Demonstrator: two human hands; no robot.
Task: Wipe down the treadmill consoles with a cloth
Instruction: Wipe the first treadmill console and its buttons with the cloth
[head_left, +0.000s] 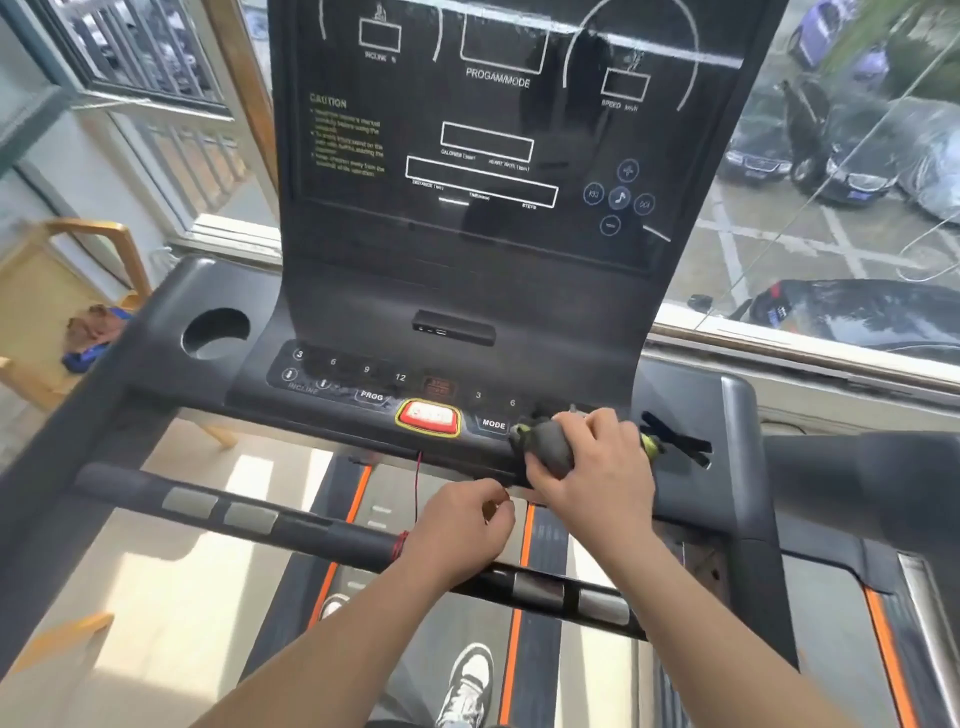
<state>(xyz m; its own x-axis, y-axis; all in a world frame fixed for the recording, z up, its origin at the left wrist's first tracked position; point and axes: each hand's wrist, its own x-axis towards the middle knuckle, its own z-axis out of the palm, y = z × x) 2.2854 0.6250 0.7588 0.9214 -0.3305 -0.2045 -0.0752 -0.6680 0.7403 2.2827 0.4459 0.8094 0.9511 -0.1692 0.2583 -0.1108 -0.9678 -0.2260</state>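
Observation:
A dark treadmill console (467, 291) fills the view, with a tall black display panel above and a button strip below. My right hand (592, 462) presses a grey cloth with yellow-green edging (550, 447) onto the right end of the button strip, just right of the MODE key (493, 423). My left hand (462, 525) hovers below the strip with its fingers curled, close to a thin red safety cord (417, 488). Whether it pinches the cord is unclear. A red stop button (428, 417) sits left of the cloth.
A round cup holder (215, 332) is at the console's left. A black handlebar with metal pulse pads (249, 517) runs below my hands. A second treadmill (857, 467) stands on the right. Window glass lies behind, a wooden chair (62, 291) at the left.

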